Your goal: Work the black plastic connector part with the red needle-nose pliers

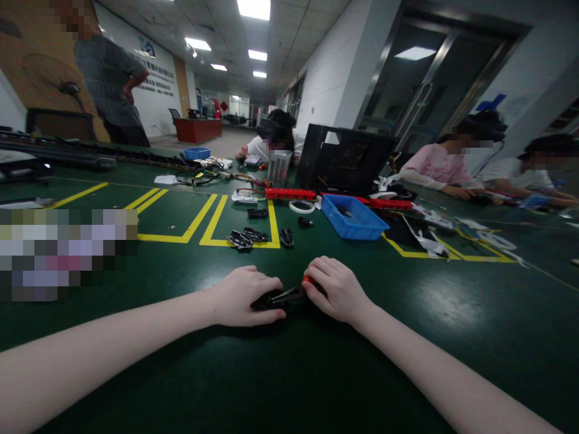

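Note:
Both my hands rest on the green table (289, 374) in front of me, close together. My left hand (244, 295) is closed over a small black part (265, 301) that it presses to the table. My right hand (335, 289) grips a tool with a red handle (310, 281). The tool's dark metal tip (289, 295) points left into the black part. Several more small black parts (246, 238) lie a little farther away inside yellow floor-tape lines (212, 223).
A blue bin (355, 220) sits to the right beyond my hands, a black computer case (344, 160) behind it. Red strips (289, 193), a white ring (302, 207) and cables lie farther back. Other people sit at the far right and far side; one stands at the far left.

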Demonstrator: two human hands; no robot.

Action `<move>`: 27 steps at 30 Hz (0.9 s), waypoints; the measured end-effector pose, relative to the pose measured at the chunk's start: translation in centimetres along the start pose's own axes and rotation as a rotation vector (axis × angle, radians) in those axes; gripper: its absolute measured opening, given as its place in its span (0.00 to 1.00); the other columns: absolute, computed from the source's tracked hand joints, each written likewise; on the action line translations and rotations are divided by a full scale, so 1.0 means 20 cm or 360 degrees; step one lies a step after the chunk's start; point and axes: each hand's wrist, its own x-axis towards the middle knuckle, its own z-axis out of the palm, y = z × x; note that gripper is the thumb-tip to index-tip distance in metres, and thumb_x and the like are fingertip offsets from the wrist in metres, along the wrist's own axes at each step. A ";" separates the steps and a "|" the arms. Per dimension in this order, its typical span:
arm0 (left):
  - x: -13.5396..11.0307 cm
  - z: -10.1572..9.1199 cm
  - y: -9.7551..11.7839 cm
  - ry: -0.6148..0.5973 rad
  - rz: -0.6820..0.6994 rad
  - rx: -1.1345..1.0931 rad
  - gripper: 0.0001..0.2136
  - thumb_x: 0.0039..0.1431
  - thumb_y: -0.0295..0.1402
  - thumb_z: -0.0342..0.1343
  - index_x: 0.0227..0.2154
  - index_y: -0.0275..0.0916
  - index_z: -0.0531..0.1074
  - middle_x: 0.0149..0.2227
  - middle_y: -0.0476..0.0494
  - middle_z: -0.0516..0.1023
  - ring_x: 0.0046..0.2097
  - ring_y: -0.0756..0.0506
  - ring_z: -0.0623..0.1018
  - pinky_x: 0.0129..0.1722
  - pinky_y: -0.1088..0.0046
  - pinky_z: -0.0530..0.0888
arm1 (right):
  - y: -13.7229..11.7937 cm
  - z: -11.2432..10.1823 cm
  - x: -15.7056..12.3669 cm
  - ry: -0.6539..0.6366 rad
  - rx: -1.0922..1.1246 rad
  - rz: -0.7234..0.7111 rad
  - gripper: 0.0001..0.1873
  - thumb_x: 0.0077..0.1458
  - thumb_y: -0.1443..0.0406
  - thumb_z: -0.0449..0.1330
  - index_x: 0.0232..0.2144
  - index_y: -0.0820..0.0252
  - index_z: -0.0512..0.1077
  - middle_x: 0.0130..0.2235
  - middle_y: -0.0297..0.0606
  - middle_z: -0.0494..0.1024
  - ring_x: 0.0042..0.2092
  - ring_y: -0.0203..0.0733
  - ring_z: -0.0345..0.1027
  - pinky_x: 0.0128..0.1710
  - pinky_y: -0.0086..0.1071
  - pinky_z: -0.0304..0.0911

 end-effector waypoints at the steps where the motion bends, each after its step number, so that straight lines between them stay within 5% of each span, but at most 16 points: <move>1: 0.00 0.00 0.00 0.0002 0.0001 0.0000 0.13 0.62 0.45 0.54 0.40 0.39 0.69 0.30 0.48 0.76 0.32 0.46 0.76 0.35 0.69 0.67 | 0.00 0.00 0.00 -0.0007 0.0004 -0.0006 0.13 0.63 0.62 0.49 0.31 0.59 0.69 0.33 0.40 0.72 0.34 0.41 0.62 0.34 0.35 0.55; 27: 0.00 0.01 -0.01 0.0013 0.0017 -0.0013 0.13 0.62 0.42 0.55 0.43 0.40 0.70 0.35 0.48 0.78 0.35 0.45 0.76 0.37 0.69 0.66 | 0.00 0.01 0.00 -0.0021 -0.0022 -0.0077 0.15 0.64 0.62 0.47 0.29 0.61 0.69 0.31 0.41 0.72 0.33 0.41 0.62 0.33 0.35 0.55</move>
